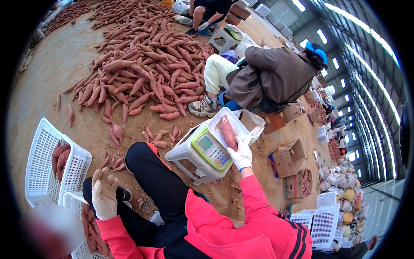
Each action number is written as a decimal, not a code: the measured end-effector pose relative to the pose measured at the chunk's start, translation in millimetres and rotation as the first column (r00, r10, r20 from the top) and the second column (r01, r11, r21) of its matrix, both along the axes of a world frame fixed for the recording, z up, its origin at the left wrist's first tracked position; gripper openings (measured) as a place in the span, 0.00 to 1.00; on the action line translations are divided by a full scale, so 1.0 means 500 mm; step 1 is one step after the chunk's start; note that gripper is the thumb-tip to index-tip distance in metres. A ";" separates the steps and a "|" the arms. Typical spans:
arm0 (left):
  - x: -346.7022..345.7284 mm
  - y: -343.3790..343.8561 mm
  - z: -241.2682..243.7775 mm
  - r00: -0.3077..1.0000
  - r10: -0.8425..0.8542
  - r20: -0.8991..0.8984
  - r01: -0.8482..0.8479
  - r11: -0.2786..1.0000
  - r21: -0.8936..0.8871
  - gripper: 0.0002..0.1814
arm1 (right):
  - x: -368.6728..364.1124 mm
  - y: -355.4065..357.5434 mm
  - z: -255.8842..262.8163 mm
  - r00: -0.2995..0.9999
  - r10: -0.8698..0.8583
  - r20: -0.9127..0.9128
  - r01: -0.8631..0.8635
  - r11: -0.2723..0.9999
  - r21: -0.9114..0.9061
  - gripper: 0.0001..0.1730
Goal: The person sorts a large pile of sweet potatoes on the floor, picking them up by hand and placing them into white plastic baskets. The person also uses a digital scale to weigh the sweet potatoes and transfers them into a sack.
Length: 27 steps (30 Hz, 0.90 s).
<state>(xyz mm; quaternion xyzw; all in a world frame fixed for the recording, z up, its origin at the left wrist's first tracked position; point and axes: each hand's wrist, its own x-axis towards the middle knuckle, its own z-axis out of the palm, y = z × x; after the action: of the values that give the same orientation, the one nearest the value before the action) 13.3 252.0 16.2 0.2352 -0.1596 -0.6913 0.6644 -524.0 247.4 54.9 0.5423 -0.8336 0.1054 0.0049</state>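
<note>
My right hand (241, 156), in a white knit glove, grips the near end of a sweet potato (228, 131). The root lies over the white tray (213, 127) of a green-rimmed digital scale (212, 152). That scale rests on a light plastic stool (187, 158) in front of my right side. My left hand (105, 194), in a dirty beige glove, is raised beside my knee with its palm up and fingers loosely curled, holding nothing. Close to it stand a white lattice crate (77, 162) with several sweet potatoes (61, 158) and a second crate (71, 202) with more sweet potatoes (92, 230).
A large heap of sweet potatoes (155, 64) covers the floor ahead. One person (271, 74) sits just past the scale; another person (212, 11) crouches farther off. Cardboard boxes (289, 158) and stacked white crates (325, 223) stand to the right. Small roots (160, 139) lie near my feet.
</note>
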 end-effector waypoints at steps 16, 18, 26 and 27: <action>-0.015 0.002 0.005 0.999 0.041 0.017 -0.042 0.997 0.057 0.24 | -0.044 0.025 -0.015 0.947 -0.060 0.317 0.115 0.980 -0.160 0.33; -0.026 0.002 0.004 0.999 0.041 0.013 -0.042 0.997 0.058 0.24 | -0.045 0.021 -0.004 0.942 -0.047 0.333 0.107 0.981 -0.164 0.34; 0.002 -0.001 0.021 0.991 0.105 -0.077 -0.103 0.994 0.034 0.25 | 0.060 -0.084 0.007 0.986 0.025 0.164 -0.027 1.000 0.009 0.40; -0.030 -0.028 0.046 0.990 -0.009 -0.138 0.001 0.999 -0.052 0.25 | 0.062 -0.077 0.015 0.996 0.028 0.088 -0.031 0.999 0.035 0.42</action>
<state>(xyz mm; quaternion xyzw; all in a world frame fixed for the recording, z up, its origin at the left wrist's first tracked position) -1.5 238.0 39.1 0.1691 -0.1315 -0.7032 0.6779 -493.0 209.1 62.2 0.5493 -0.8267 0.1140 -0.0428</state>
